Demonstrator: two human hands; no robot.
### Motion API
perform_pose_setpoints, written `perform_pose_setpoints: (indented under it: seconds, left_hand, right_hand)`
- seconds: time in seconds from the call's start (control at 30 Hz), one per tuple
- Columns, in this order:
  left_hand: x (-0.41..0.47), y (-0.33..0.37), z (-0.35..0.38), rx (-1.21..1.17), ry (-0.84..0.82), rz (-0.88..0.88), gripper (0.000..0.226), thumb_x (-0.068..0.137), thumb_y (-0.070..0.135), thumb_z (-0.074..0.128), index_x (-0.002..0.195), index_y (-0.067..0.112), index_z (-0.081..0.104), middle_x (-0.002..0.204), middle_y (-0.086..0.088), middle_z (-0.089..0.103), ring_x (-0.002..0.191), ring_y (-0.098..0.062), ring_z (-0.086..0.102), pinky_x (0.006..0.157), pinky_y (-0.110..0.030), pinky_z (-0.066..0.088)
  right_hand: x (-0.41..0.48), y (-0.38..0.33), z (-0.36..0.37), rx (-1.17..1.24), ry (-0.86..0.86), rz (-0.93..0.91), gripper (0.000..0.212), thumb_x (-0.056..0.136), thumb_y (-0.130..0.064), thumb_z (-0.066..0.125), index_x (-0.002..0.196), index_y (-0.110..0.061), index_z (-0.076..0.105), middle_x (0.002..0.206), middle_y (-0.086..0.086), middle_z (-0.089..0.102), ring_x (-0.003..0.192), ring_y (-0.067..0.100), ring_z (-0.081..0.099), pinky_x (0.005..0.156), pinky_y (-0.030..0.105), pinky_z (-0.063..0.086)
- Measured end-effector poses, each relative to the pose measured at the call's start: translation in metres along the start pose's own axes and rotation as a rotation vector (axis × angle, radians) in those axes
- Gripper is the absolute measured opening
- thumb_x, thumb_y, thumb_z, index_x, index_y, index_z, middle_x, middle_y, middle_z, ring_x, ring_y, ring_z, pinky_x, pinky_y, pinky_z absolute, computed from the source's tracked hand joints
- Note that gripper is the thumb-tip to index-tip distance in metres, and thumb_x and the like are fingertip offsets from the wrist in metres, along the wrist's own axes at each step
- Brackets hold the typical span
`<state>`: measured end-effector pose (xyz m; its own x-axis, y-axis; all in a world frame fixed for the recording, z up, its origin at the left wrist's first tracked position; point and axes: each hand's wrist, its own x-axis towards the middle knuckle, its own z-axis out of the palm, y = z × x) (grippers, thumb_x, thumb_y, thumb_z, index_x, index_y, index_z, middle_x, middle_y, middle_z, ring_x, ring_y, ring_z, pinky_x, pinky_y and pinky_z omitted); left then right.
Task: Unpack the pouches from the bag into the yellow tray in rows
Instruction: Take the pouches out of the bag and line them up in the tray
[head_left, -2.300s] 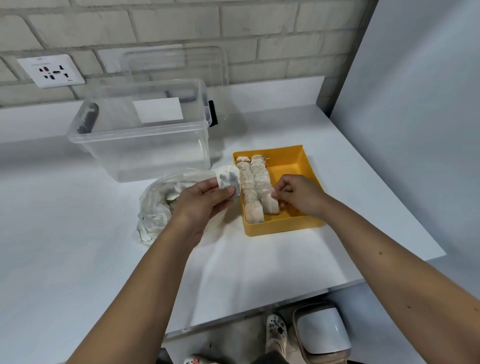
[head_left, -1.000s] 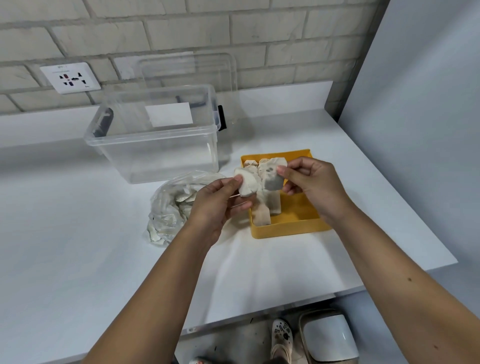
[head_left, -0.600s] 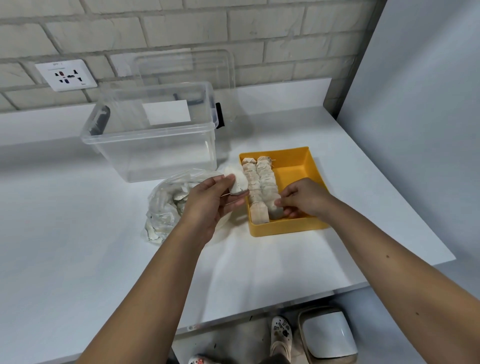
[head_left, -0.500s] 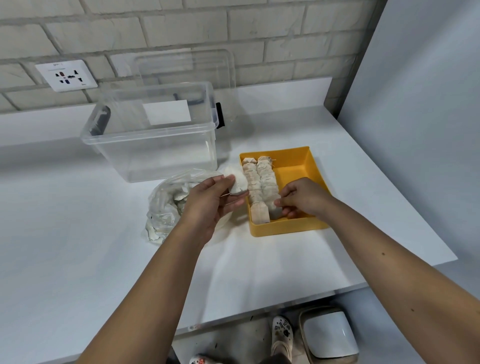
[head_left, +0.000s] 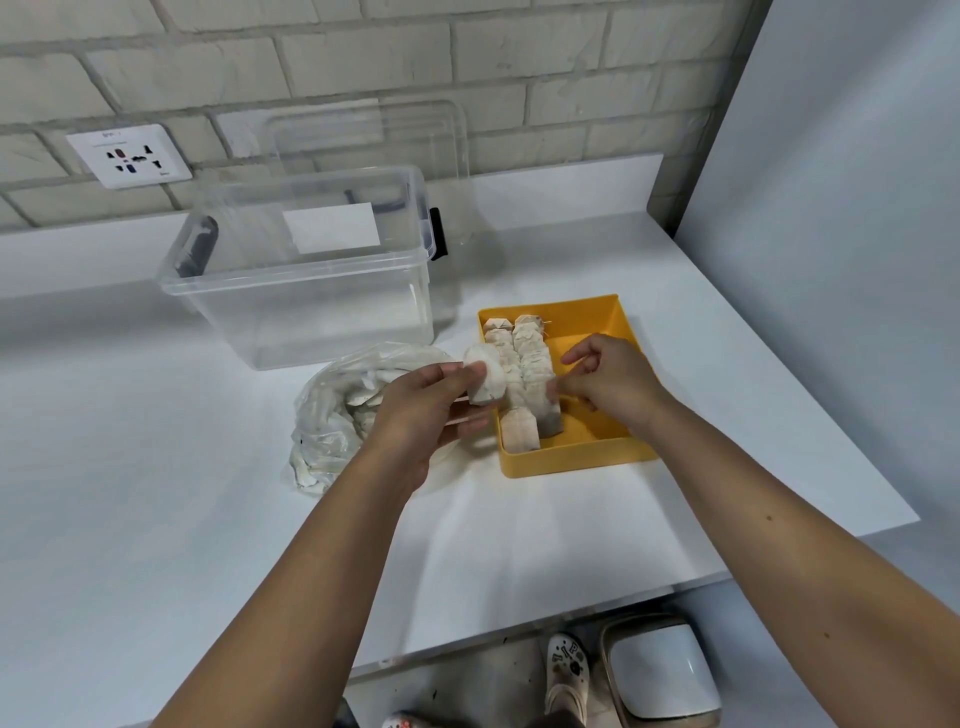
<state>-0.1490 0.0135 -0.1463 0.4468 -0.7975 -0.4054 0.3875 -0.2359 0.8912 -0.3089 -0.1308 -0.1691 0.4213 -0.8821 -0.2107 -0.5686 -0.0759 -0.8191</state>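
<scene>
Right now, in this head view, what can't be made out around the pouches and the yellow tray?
All head view.
Pouches left in the crumpled clear plastic bag: folds and the left hand hide them.
Fingertips of the right hand: motion-blurred; whether they hold anything is unclear.
Count in the yellow plastic tray rows: pouches overlap, and the held white fabric pouch covers part.

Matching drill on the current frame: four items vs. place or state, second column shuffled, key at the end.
1 left hand
2 right hand
3 plastic bag
4 clear bin

A over the yellow tray
B at the back, near the brick wall
C grips a white pouch
D lies crumpled on the table, left of the tray

Pairs: 1-C, 2-A, 3-D, 4-B
</scene>
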Motion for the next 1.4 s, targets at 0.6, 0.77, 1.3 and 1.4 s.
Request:
perform_pose_setpoints:
  seconds: [0.6,0.77,1.3,1.4]
  left_hand:
    - [0.004,0.001,0.012,0.122,-0.011,0.04,0.016,0.09,0.017,0.071,0.101,0.006,0.072,0.097,-0.01,0.074,0.077,-0.017,0.072,0.072,-0.03,0.062]
    - [0.004,0.002,0.008,0.109,0.005,0.048,0.01,0.091,0.015,0.069,0.098,0.008,0.072,0.09,-0.005,0.074,0.074,-0.015,0.071,0.071,-0.029,0.062]
    - [-0.002,0.016,-0.009,0.139,0.075,0.127,0.012,0.092,0.015,0.068,0.101,0.007,0.072,0.093,-0.007,0.074,0.081,-0.018,0.072,0.074,-0.032,0.062]
    - [-0.004,0.022,-0.017,0.161,0.092,0.146,0.012,0.091,0.016,0.069,0.099,0.007,0.072,0.09,-0.006,0.074,0.081,-0.019,0.072,0.07,-0.03,0.062]
  right_hand:
    - [-0.017,-0.004,-0.023,-0.018,-0.13,-0.071,0.017,0.079,-0.021,0.08,0.091,-0.011,0.073,0.086,-0.003,0.073,0.08,0.009,0.067,0.072,0.019,0.052]
    - [-0.011,0.009,-0.012,-0.218,-0.215,-0.017,0.016,0.076,-0.021,0.083,0.089,-0.012,0.076,0.083,-0.008,0.07,0.086,0.012,0.065,0.08,0.027,0.05]
    - [0.003,0.012,-0.001,-0.304,-0.204,0.106,0.024,0.073,-0.021,0.084,0.09,-0.009,0.072,0.093,0.004,0.072,0.091,0.019,0.065,0.078,0.03,0.05]
    - [-0.002,-0.001,-0.002,-0.372,-0.036,0.003,0.029,0.071,-0.029,0.085,0.09,-0.017,0.067,0.088,-0.006,0.065,0.09,0.017,0.061,0.076,0.032,0.049]
